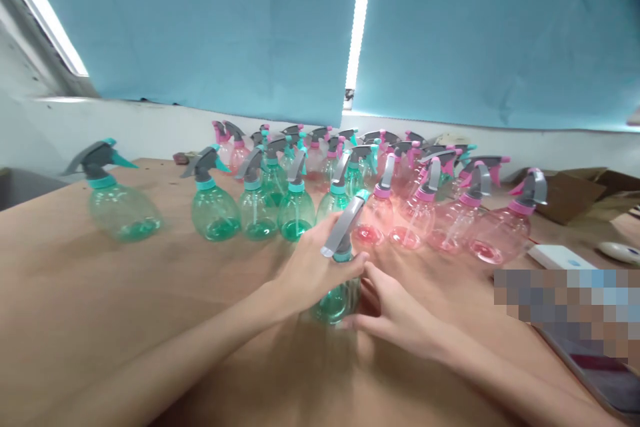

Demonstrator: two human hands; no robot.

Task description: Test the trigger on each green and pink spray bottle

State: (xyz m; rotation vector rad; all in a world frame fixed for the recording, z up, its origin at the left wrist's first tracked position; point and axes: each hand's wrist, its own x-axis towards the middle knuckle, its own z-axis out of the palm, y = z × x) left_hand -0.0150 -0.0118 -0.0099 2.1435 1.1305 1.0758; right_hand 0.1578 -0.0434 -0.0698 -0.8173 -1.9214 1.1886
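Note:
A green spray bottle (pixel 339 297) with a grey trigger head stands on the brown table (pixel 100 293) right in front of me. My left hand (pixel 315 267) wraps around its left side and neck. Against the bottle's right side rests my right hand (pixel 395 310), fingers curled on the body. Both hands hold this one bottle upright. Behind it stand rows of several more spray bottles, green ones (pixel 257 203) on the left and pink ones (pixel 450 217) on the right.
One green bottle (pixel 117 203) stands apart at the far left. A cardboard box (pixel 575 193) lies at the right back. A white flat device (pixel 560 257), a white mouse-like object (pixel 620 251) and a dark phone (pixel 600 373) lie at the right. Blue curtains hang behind.

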